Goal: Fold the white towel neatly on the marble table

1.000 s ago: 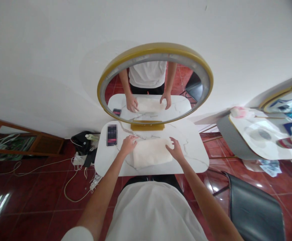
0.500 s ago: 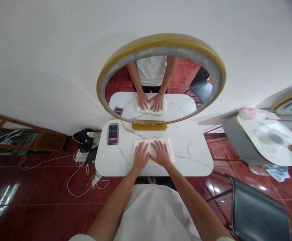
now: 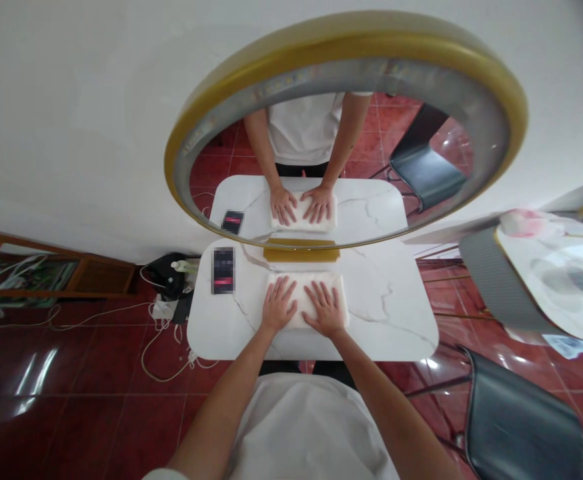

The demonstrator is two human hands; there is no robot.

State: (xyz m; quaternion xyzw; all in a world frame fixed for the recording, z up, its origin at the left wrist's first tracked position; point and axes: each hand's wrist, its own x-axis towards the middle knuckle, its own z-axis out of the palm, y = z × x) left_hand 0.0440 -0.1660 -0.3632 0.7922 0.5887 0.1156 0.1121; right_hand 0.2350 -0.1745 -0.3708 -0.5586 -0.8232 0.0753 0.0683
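A white folded cloth, probably a towel (image 3: pixel 300 288), lies flat near the front of a white marbled table (image 3: pixel 386 327). My left hand (image 3: pixel 278 307) rests palm down on its left part, fingers spread and pointing away from me. On the right part, my right hand (image 3: pixel 325 309) lies flat too, with its fingers spread. A strip of the cloth shows between the two hands. Both hands and the cloth also appear in the round gold-framed mirror (image 3: pixel 331 150) behind.
A phone (image 3: pixel 223 271), its screen blurred, lies at the table's left. The mirror's gold base (image 3: pixel 301 255) stands behind the cloth. A black chair (image 3: pixel 524 413) and a second white table (image 3: pixel 546 287) are to the right. Cables (image 3: pixel 146 357) trail over the red tiled floor at left.
My hands have moved slightly apart on the cloth, and the cloth lies straighter. My view has shifted, so the mirror looks larger.
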